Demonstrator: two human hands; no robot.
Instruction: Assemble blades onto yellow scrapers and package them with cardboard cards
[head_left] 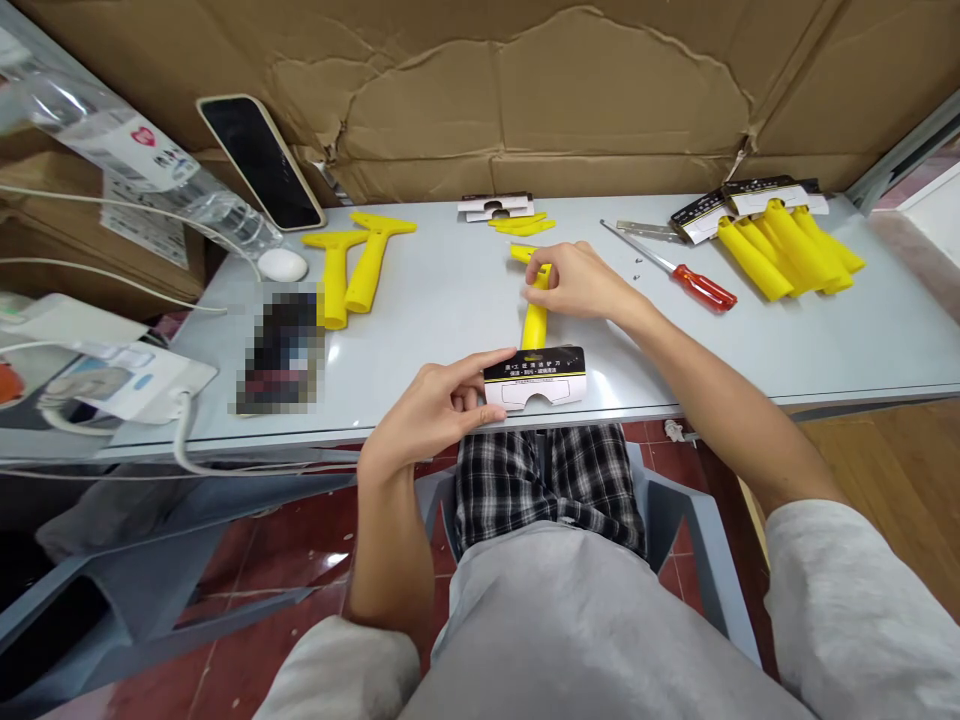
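Note:
My left hand [442, 405] pinches the left end of a black-and-white header card [534, 390] near the table's front edge. Just beyond the card, my right hand [574, 280] has its thumb and fingers closed on a yellow scraper [535, 325], close to its head. The scraper's handle points toward me, and its lower end meets the card's upper edge; whether it is behind or above the card I cannot tell. Two more yellow scrapers [367, 265] lie side by side to the left. Farther back are thin yellow strips [525, 224] beside stacked cards [495, 207].
Several yellow handles [787, 255] with cards lie at the right. Near them are a red-handled screwdriver [701, 288], a clear strip [649, 231] and small screws [637, 268]. Leftward stand a phone [259, 160], a bottle [150, 150] and a power strip [142, 375] with cables. Cardboard [525, 90] lines the back.

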